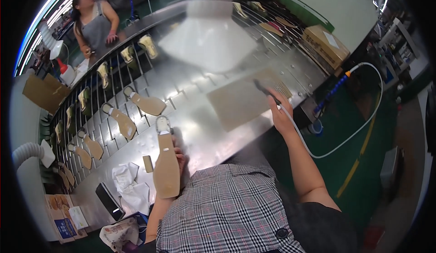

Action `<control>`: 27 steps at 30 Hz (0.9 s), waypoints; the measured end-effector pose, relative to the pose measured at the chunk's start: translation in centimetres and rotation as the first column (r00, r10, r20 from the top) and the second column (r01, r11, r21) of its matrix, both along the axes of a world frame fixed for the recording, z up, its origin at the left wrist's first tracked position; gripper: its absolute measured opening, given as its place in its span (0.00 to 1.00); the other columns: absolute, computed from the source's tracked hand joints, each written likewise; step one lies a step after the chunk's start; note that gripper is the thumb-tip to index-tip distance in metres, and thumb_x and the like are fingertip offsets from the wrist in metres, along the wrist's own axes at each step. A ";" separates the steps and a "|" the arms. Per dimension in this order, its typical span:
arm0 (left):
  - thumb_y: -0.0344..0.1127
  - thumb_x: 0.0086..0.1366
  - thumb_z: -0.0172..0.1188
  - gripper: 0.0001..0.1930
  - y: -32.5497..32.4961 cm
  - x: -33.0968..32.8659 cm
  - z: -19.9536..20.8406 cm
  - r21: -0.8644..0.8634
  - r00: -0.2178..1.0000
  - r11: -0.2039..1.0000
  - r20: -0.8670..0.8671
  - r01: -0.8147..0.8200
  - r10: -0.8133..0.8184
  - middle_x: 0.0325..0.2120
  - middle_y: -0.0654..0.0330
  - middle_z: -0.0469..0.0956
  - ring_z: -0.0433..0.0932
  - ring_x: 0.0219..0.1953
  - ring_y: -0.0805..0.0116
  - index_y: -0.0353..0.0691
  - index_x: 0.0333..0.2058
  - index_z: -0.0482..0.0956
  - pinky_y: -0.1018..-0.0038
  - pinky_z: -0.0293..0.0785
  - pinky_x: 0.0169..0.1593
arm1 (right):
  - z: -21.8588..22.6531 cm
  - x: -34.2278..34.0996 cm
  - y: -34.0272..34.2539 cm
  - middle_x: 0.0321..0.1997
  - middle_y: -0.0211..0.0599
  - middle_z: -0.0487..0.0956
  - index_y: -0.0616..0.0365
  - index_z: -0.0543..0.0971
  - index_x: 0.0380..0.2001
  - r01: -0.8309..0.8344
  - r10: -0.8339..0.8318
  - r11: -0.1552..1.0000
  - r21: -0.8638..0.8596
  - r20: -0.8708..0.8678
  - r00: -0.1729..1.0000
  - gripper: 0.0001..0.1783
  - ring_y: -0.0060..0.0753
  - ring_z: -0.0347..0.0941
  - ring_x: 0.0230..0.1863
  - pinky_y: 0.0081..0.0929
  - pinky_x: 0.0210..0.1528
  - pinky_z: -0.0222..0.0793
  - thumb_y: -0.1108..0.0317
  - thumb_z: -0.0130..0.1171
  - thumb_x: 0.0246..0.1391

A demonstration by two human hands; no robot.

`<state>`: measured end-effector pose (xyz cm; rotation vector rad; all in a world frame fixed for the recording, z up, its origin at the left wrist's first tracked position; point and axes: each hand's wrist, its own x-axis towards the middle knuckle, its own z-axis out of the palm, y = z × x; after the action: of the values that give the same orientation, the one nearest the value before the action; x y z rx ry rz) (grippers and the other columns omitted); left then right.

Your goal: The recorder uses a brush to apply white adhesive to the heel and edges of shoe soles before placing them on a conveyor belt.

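My left hand is closed on a tan shoe insole with a grey, rimmed heel end, held upright in front of my apron. The insole hides most of my palm. Over the right part of the metal table, my right hand is wrapped round a dark, slim hose-fed tool, probably a glue brush. A thin white hose trails from it. Beneath the tool's tip lies a flat brownish-grey mat. Several similar insoles lie on the slatted conveyor to the left.
Shoe uppers on lasts line the conveyor's far side. A white extraction hood hangs over the table. Near my left arm are a white cloth, a phone and a small tan block. A co-worker stands across.
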<state>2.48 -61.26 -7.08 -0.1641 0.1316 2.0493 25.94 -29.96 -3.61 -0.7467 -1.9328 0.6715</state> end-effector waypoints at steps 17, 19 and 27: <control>0.43 0.74 0.47 0.29 5.3 2.2 11.7 0.075 0.756 0.969 -0.613 -0.234 0.230 0.61 0.58 0.65 0.75 0.48 0.65 0.48 0.70 0.50 0.67 0.79 0.45 | 12.9 -4.8 -15.1 0.35 0.45 0.82 0.66 0.79 0.49 -0.703 0.683 0.707 -0.079 -0.182 0.707 0.16 0.33 0.77 0.33 0.26 0.38 0.72 0.70 0.58 0.59; 0.45 0.74 0.48 0.31 4.8 2.9 12.3 0.168 0.793 0.981 -0.582 -0.100 0.181 0.60 0.59 0.64 0.74 0.50 0.66 0.50 0.71 0.48 0.70 0.79 0.47 | 13.7 -5.5 -16.7 0.34 0.45 0.81 0.66 0.80 0.47 -0.657 0.682 0.724 0.211 -0.077 0.727 0.18 0.37 0.77 0.33 0.27 0.34 0.72 0.75 0.63 0.51; 0.46 0.75 0.43 0.27 3.6 2.4 12.9 0.251 0.649 0.910 -0.640 -0.329 0.411 0.67 0.61 0.56 0.71 0.53 0.65 0.51 0.69 0.53 0.71 0.75 0.50 | 15.5 -6.3 -19.1 0.35 0.42 0.82 0.69 0.80 0.45 -0.754 0.817 0.517 0.406 0.029 0.576 0.22 0.38 0.78 0.29 0.27 0.34 0.73 0.80 0.65 0.42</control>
<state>4.89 -57.68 5.84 0.7193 0.4739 2.4344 19.67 -49.10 11.93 0.5157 -2.1061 0.8145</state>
